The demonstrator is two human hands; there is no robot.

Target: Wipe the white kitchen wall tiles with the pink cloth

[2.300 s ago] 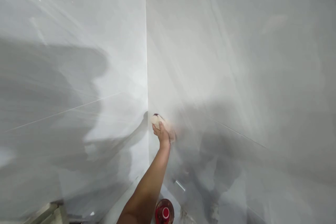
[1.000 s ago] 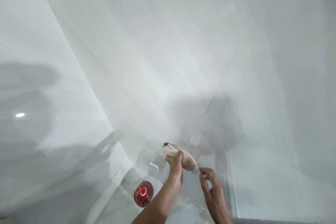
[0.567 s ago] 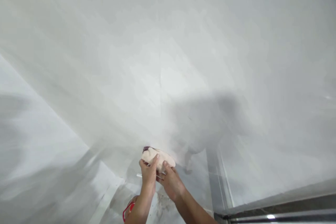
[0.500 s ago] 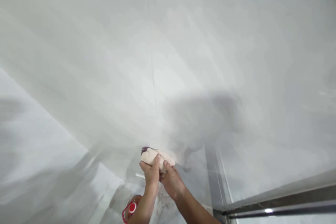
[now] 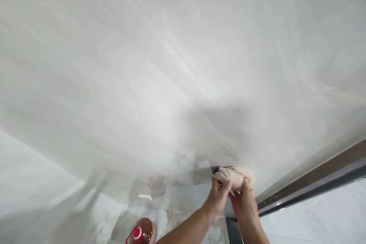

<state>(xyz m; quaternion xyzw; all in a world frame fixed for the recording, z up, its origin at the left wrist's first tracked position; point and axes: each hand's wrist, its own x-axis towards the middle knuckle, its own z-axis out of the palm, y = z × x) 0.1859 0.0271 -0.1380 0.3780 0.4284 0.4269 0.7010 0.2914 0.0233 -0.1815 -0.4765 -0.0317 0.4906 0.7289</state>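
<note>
Head view: a soft-looking, pale cream elongated bundle with a dark end sits at the glossy grey-white wall, contact unclear. The left hand, fingers curled, grips its dark end; the half-closed right hand grips the other. Toward the stained pale surface's left edge stands a red-capped amber bottle.

Main wall at twelve o'clock, side wall joining it at eight, bottle down at seven, bundle before main wall at five, left hand on its left end, right hand on its right, rail at four
</note>
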